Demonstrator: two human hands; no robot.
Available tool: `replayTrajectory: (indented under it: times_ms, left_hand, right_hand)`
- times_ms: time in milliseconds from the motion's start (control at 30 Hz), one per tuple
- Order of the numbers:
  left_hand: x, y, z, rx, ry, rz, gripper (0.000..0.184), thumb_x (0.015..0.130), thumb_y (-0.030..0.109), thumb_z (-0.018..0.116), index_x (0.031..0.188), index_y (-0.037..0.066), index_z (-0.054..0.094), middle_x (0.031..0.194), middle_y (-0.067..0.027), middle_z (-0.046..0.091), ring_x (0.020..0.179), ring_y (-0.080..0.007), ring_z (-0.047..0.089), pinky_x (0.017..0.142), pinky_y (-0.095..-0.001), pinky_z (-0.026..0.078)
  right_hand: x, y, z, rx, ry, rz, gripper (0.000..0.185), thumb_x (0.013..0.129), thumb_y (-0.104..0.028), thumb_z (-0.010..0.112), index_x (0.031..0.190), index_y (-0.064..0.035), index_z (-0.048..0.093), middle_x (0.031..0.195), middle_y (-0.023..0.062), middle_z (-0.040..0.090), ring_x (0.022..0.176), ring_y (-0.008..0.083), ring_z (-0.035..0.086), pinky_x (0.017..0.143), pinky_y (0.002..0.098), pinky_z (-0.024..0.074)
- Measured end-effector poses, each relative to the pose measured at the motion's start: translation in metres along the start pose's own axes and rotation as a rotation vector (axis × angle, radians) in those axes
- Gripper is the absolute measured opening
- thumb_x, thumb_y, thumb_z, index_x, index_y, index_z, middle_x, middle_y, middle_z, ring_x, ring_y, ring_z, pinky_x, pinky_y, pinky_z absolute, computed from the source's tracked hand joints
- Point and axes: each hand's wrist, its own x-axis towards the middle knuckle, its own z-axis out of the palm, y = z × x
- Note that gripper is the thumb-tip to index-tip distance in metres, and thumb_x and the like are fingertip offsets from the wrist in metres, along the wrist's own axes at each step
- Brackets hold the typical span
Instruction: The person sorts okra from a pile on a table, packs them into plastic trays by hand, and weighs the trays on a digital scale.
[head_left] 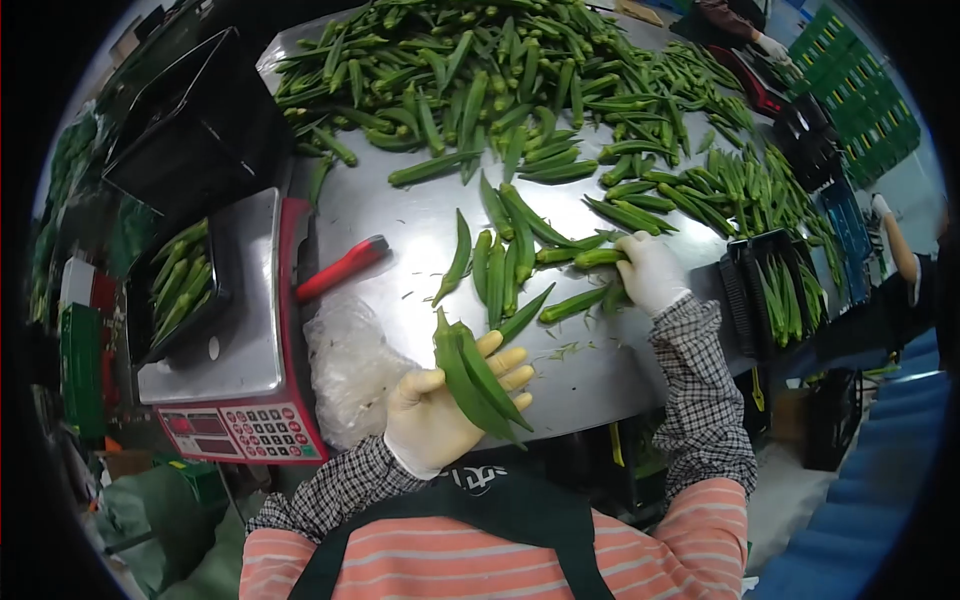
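My left hand [440, 415], in a pale yellow glove, is turned palm up with its fingers partly spread. Across the palm and fingers lie a few green okra pods [468, 375], held there by the hand. Further right, my right hand [653, 272] in a white glove has its fingertips closed on an okra pod [598, 258] on the metal table [400, 290]. Between the hands, several loose okra [497, 270] rest in a small group. Near my left hand sits a crumpled clear plastic bag [355, 370].
A big okra heap [470, 90] covers the far table. On the left, a red scale [240, 430] carries a black tray [175, 330] of okra; a red-handled tool [343, 268] lies beside it. A black basket [775, 290] of okra stands right. Other people's hands show at right.
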Motion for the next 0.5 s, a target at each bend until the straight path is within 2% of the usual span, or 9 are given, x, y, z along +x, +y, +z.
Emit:
replayTrajectory:
  times_ms: [33,67,100,200,233,333,400,433,500]
  left_hand:
    - [0.000,0.001,-0.004,0.092,-0.019,0.011,0.071,0.084,0.038,0.049,0.140,0.000,0.028,0.141,-0.0236,0.033,0.130,-0.0376,0.033,0.109,-0.0551,0.018]
    - [0.000,0.001,-0.004,0.085,-0.008,0.012,0.072,0.084,0.041,0.049,0.140,0.000,0.028,0.141,-0.0236,0.033,0.130,-0.0376,0.032,0.109,-0.0552,0.018]
    - [0.001,0.001,-0.003,0.077,0.006,0.010,0.073,0.085,0.044,0.048,0.140,0.000,0.028,0.141,-0.0236,0.033,0.131,-0.0376,0.032,0.109,-0.0553,0.018]
    - [0.002,-0.001,-0.001,0.056,0.046,-0.023,0.077,0.086,0.052,0.047,0.140,0.001,0.027,0.141,-0.0235,0.032,0.131,-0.0376,0.031,0.109,-0.0554,0.019]
    - [0.003,-0.002,0.000,0.047,0.051,-0.041,0.079,0.086,0.054,0.047,0.140,0.001,0.027,0.141,-0.0234,0.032,0.131,-0.0376,0.030,0.109,-0.0554,0.019]
    - [0.002,-0.002,-0.002,-0.026,0.004,-0.041,0.078,0.086,0.054,0.046,0.140,0.001,0.027,0.141,-0.0233,0.033,0.131,-0.0374,0.031,0.109,-0.0552,0.019]
    - [-0.001,0.000,0.002,-0.034,0.014,-0.025,0.069,0.087,0.045,0.052,0.136,0.000,0.032,0.135,-0.0219,0.039,0.127,-0.0341,0.037,0.106,-0.0518,0.027]
    - [-0.004,0.003,0.005,-0.034,0.023,-0.009,0.065,0.087,0.040,0.055,0.134,0.000,0.035,0.133,-0.0211,0.042,0.124,-0.0325,0.041,0.104,-0.0500,0.032]
    - [-0.010,0.001,0.012,0.250,0.131,0.069,0.058,0.087,0.029,0.059,0.132,0.000,0.038,0.128,-0.0173,0.046,0.118,-0.0272,0.046,0.100,-0.0432,0.037]
  right_hand:
    - [-0.005,0.002,-0.004,0.042,0.044,-0.001,0.019,0.078,-0.011,0.058,0.095,-0.0047,0.063,0.091,0.0144,0.060,0.088,0.0329,0.058,0.078,0.0404,0.0477]
    - [-0.010,0.005,-0.006,0.082,0.089,-0.004,0.019,0.078,-0.011,0.058,0.096,-0.0044,0.063,0.091,0.0151,0.061,0.087,0.0337,0.058,0.078,0.0402,0.0476]
    - [-0.017,0.012,-0.002,0.255,0.144,-0.024,0.024,0.082,-0.012,0.058,0.104,-0.0014,0.061,0.089,0.0136,0.063,0.076,0.0281,0.060,0.072,0.0349,0.0492]
    - [-0.042,-0.022,-0.032,0.907,-0.178,0.161,0.030,0.089,-0.016,0.055,0.113,0.0013,0.056,0.086,0.0072,0.063,0.069,0.0118,0.056,0.063,0.0232,0.0450]
    - [-0.050,-0.035,-0.040,1.055,-0.276,0.193,0.032,0.089,-0.017,0.054,0.115,0.0026,0.054,0.086,0.0068,0.063,0.070,0.0093,0.055,0.062,0.0215,0.0441]
    - [-0.064,-0.066,-0.042,1.288,-0.453,0.171,0.035,0.091,-0.018,0.052,0.118,0.0036,0.052,0.089,0.0070,0.064,0.071,0.0078,0.054,0.062,0.0197,0.0434]
    - [-0.069,-0.083,-0.037,1.400,-0.512,0.157,0.034,0.092,-0.018,0.052,0.117,0.0042,0.053,0.090,0.0069,0.064,0.070,0.0078,0.054,0.062,0.0200,0.0437]
    - [-0.071,-0.090,-0.036,1.342,-0.519,0.142,0.034,0.092,-0.018,0.052,0.118,0.0033,0.053,0.091,0.0062,0.064,0.069,0.0076,0.054,0.062,0.0210,0.0446]
    - [-0.073,-0.111,-0.033,1.234,-0.543,0.091,0.034,0.093,-0.017,0.052,0.121,0.0016,0.053,0.092,0.0048,0.065,0.067,0.0071,0.054,0.061,0.0230,0.0464]
